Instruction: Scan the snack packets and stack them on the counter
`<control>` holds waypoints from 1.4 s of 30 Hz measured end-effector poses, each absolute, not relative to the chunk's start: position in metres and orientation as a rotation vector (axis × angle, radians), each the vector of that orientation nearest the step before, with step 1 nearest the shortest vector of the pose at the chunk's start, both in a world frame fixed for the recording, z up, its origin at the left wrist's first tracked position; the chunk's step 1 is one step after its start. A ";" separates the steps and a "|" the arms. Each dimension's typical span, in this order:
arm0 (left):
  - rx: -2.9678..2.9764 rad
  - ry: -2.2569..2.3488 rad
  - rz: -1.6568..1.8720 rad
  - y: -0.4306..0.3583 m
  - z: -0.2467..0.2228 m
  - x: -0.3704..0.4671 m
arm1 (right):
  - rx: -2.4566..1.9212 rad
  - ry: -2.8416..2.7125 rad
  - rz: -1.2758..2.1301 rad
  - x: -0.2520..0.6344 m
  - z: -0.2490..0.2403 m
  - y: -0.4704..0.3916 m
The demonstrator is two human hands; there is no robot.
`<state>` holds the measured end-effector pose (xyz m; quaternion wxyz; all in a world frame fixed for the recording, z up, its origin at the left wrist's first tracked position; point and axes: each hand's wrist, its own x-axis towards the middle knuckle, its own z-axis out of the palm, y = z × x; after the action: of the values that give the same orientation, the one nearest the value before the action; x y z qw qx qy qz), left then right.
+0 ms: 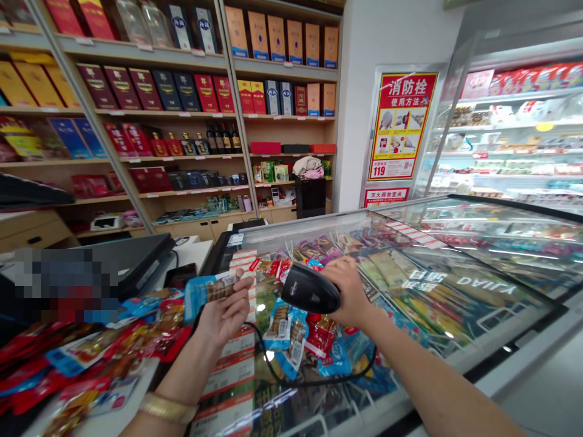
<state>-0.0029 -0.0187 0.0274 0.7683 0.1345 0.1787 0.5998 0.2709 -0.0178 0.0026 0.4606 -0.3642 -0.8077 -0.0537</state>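
Over the glass-topped chest freezer (514, 351), the left hand (229, 309) pinches a small blue plastic snack packet (200, 295) by its right end, fingers closed on it. Level with it, the right hand (351, 292) grips a black handheld barcode scanner (313, 292), fingers wrapped around the handle, its head pointed toward the packet but apart from it. A pale patch beside the left fingers may be the barcode, though blur leaves that unsure.

To scan well, I would hold the packet flat and steady, slide the fingers clear of any code, and square the scanner to it. The looping black cable (325, 383) ought to hang free of the loose blue and red packets (294, 340) lying on the glass.

Left of the freezer, a white desk (204, 247) carries a heap of red and blue snack packets (113, 346) and a flat black device (143, 258). Behind rise wooden shelves (113, 48) of boxed goods, a red-and-yellow wall poster (403, 127) and, right, a lit display case (501, 128).
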 end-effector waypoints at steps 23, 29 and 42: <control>0.636 0.505 1.062 -0.012 0.001 0.002 | -0.946 -2.206 0.203 0.259 0.010 -0.031; 0.722 0.524 1.041 -0.003 -0.010 -0.002 | -0.942 -2.222 0.228 0.261 0.011 -0.031; 1.381 1.591 1.154 0.014 0.059 -0.063 | -0.990 -2.004 0.061 0.276 -0.001 -0.016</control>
<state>-0.0628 0.0136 0.0589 0.3614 0.5363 0.6174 0.4478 0.2758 -0.0157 -0.0011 0.4377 -0.3981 -0.8058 0.0244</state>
